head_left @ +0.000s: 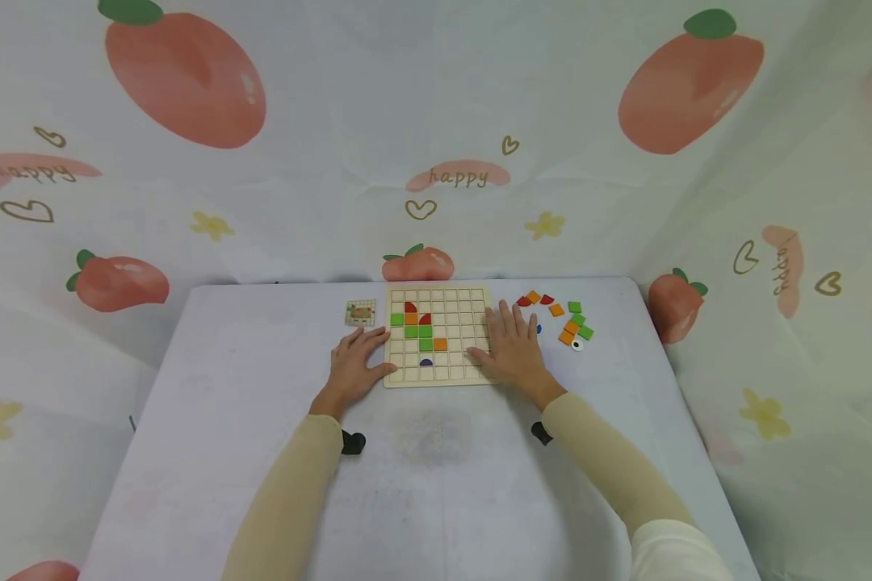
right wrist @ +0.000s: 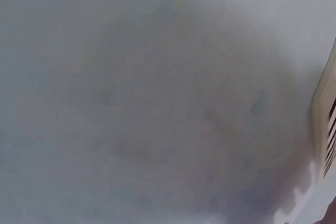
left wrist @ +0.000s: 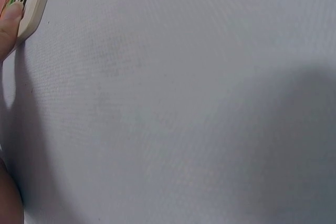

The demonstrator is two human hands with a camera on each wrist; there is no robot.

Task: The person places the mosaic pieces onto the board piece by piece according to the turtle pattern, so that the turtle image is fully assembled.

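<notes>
A pale wooden grid board point(head_left: 456, 311) lies on the table, with green squares point(head_left: 425, 344), orange squares point(head_left: 440, 344), red curved pieces point(head_left: 410, 307) and a blue half-round piece point(head_left: 426, 363) on its left half. My left hand point(head_left: 350, 367) is at the board's left edge, fingers extended and thumb touching the lower left part. My right hand point(head_left: 516, 351) lies spread over the right edge, hiding part of that side. In the left wrist view, the thumb point(left wrist: 10, 19) rests on the board corner point(left wrist: 38, 11). The right wrist view catches only the board's edge point(right wrist: 319, 114).
A small patterned card point(head_left: 361, 312) lies left of the board. Loose pieces are scattered to the right: green squares point(head_left: 575, 307), orange squares point(head_left: 556, 310), red pieces point(head_left: 547, 299) and a white disc with a dark centre point(head_left: 577, 345). A printed cloth point(head_left: 320, 202) hangs behind the table.
</notes>
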